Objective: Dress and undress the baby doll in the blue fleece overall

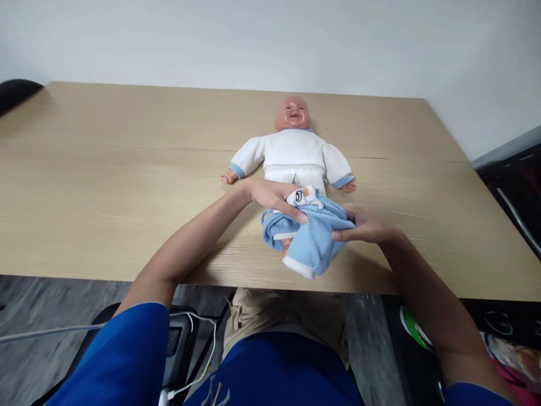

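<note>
A baby doll [294, 148] lies on its back on the table, head away from me, arms spread. It wears a white long-sleeved top with light blue cuffs. Around its lower legs is bunched a pair of light blue baby pants [316, 239] with white hems and a cartoon face patch at the upper part. My left hand [276, 198] grips the upper left of the pants, thumb on top of the cloth. On the other side my right hand [363, 224] pinches the cloth edge between thumb and fingers. A bit of the doll's foot shows at the left leg opening; the other is hidden.
The light wood table [127, 180] ends close in front of my body and meets a white wall [236, 45] at the back. A white cable [211, 349] hangs over a black device at lower left. Dark equipment [515, 197] stands to the right.
</note>
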